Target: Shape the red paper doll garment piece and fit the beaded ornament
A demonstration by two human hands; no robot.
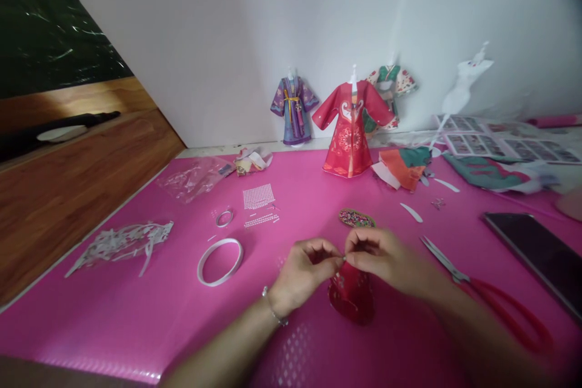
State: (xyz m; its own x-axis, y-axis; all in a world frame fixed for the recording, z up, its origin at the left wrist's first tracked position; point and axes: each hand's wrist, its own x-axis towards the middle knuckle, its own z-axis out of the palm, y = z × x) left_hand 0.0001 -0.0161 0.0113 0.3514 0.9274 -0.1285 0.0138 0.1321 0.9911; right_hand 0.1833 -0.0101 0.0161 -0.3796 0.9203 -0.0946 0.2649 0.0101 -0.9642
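Note:
A small red piece with a light pattern [352,297], rounded at its lower end, hangs or lies under my fingertips near the front middle. My left hand [307,270] pinches at its upper end, thumb against finger. Close against it, my right hand [379,257] pinches the same spot. A tiny pale bit shows between the fingertips; its kind is too small to make out. Just beyond my hands lies an oval patch of many-coloured beads [357,217]. Red-handled scissors [488,294] rest open to the right of my right hand.
Miniature robes on stands, one red [348,133] and one purple [294,112], stand along the white wall. A bare white mannequin [459,91] leans at right. A tape roll [200,273], rhinestone sheet [259,196], bag of white strips [127,242] and phone [536,254] lie around.

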